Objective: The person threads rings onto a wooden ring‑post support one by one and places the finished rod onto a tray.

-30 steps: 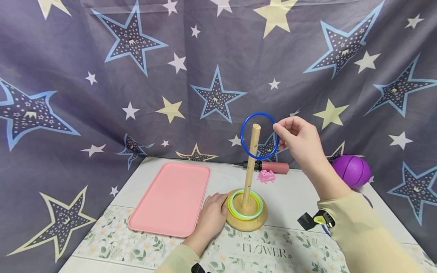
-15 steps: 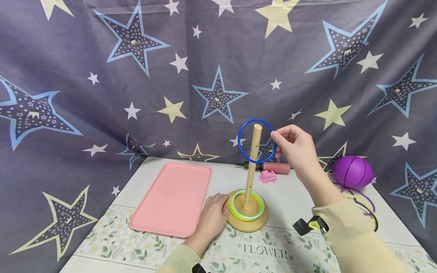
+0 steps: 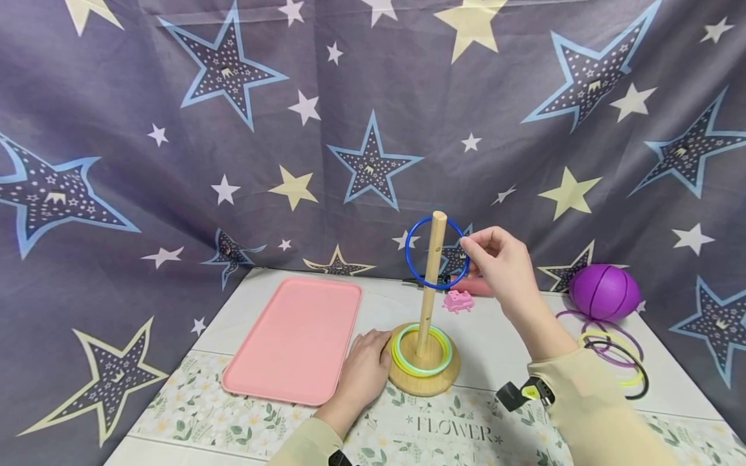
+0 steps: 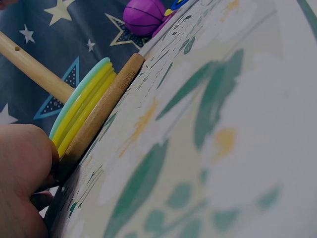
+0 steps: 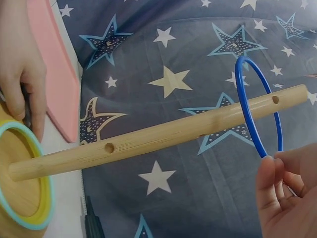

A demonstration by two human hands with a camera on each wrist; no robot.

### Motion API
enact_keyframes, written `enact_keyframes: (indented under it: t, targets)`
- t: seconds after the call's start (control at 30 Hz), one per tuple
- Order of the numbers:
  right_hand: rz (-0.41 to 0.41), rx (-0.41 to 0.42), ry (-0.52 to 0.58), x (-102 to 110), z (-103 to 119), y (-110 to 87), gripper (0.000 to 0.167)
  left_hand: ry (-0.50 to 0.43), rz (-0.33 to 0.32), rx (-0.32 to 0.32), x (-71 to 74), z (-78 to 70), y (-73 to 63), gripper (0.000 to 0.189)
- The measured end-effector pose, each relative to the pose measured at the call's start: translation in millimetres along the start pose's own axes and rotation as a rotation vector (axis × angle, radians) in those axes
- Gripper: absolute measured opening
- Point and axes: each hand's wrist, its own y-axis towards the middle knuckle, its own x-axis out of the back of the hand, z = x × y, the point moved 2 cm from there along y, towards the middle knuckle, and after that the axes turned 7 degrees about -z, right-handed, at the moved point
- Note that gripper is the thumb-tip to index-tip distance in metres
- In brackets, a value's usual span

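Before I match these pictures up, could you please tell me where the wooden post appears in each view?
Head view: the wooden post stands upright just right of centre.
Left wrist view: it slants in at upper left, its top cut off.
Right wrist view: it runs across, lower left to upper right.
Shared landmark: the mint-green ring around its foot.

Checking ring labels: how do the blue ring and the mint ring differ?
The right hand pinches the blue ring; the mint ring rests on yellow rings.
The blue ring is high on the pole; the mint ring is low.
The blue ring is tilted; the mint ring lies roughly flat.
Both are thin and encircle the pole.
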Motion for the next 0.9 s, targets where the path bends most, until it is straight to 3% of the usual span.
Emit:
enact_keyframes:
  t: [0.57,0.9]
  targets:
    - [-0.006,-0.094,-0.001,-4.3,-41.6,-16.6,0.022,0.022,0.011,0.008,-1.6,-1.3,0.2,0.039]
    - [0.022,-0.16,0.062,-10.0,-66.7,-30.6,0.022,0.035,0.02,0.03,-1.7,-1.5,1.2,0.04]
